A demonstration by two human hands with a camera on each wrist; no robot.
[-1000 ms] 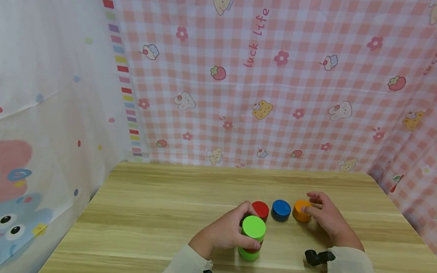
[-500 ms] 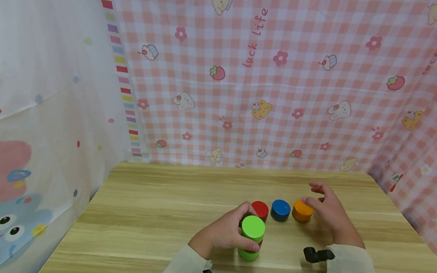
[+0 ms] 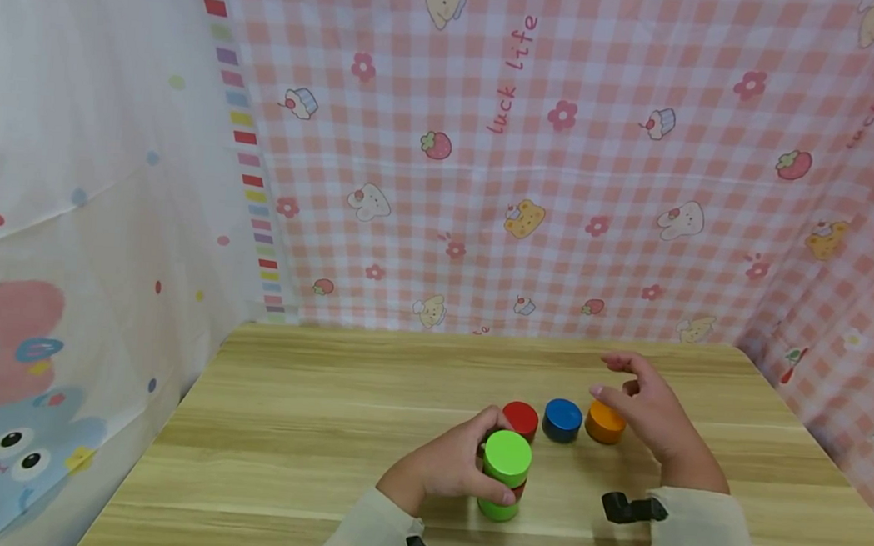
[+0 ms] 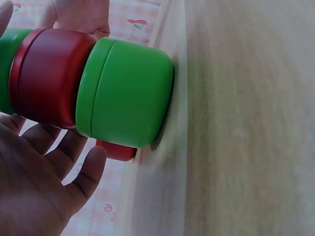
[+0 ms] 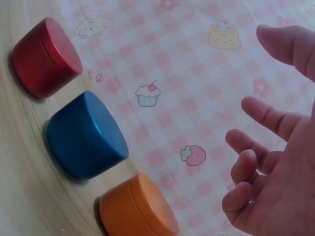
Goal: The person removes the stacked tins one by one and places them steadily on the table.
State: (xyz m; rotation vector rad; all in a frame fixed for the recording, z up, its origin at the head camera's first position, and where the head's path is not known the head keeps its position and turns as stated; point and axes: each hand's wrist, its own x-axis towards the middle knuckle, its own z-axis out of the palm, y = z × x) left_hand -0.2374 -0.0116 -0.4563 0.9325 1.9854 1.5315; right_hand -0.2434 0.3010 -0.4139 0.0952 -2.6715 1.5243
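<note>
In the head view a stack of small round lidded tins stands upright near the front middle: a light green tin [image 3: 507, 456] on top, a red tin [image 4: 51, 76] between, and another green tin [image 4: 130, 91] at the bottom on the table. My left hand [image 3: 451, 464] curls round the upper part of this stack, thumb in front and fingers behind. My right hand [image 3: 649, 415] hovers above and beside an orange tin [image 3: 605, 424], its fingers loosely bent and nothing in them. In the right wrist view the orange tin sits below that hand, apart from it.
Left of the orange tin, a blue tin [image 3: 561, 421] and a loose red tin [image 3: 521, 421] stand in a row on the wooden table [image 3: 307, 432]. A pink checked cloth [image 3: 487, 184] hangs behind the table, with a pale printed cloth [image 3: 132, 229] on the left.
My right hand has come off the orange tin, rising up and away from it. The left hand stays round the stack, and the tins have not moved.
</note>
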